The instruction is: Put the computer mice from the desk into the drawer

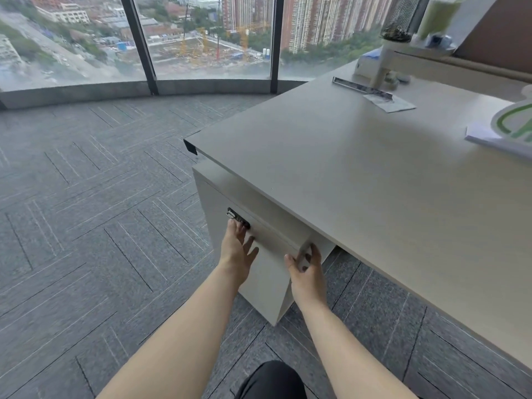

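Grey-beige table (374, 182) top, no legible writing on anything; no mice visible on it. Under its near-left corner: pedestal cabinet with the drawer (273, 240), front pale grey, black lock (237, 218) at its upper left. Left hand (237, 249) open, fingers spread flat against the drawer front beside the lock. Right hand (305, 269) grip closed on the drawer's right edge. Far end of table: papers (388, 102), mesh holder (403, 18).

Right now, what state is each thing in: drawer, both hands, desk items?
Drawer front: looks closed or nearly so.
Combination lock: on the drawer front, setting unreadable.
Left hand: open, fingers at the lock.
Right hand: gripping the drawer front's right edge.
Desk: no mice visible on it.
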Tool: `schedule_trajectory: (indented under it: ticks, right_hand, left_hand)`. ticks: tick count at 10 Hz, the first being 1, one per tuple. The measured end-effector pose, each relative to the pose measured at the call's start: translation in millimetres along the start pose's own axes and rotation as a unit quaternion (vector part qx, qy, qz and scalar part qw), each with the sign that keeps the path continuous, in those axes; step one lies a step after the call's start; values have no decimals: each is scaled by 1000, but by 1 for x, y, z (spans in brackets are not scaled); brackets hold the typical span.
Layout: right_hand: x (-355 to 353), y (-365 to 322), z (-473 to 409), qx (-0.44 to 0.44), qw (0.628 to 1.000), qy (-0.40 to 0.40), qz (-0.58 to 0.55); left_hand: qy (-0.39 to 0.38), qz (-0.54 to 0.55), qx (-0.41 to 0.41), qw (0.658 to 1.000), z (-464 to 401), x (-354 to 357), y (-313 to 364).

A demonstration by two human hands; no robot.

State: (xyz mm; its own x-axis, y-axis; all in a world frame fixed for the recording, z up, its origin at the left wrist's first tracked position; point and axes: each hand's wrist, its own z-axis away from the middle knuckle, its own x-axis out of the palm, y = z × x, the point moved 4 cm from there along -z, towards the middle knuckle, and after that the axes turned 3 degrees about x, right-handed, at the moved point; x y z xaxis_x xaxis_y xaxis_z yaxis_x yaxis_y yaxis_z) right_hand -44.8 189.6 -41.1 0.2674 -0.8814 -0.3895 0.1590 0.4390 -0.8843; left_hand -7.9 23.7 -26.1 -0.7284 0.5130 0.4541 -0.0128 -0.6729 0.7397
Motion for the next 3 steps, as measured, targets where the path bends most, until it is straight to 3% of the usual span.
schedule_trajectory:
  ticks: [3]
  right_hand:
    - [-2,1,-5,29,1000,-5,-3]
  left_hand:
    - [-11,-28,3,1000,-1,3,-1]
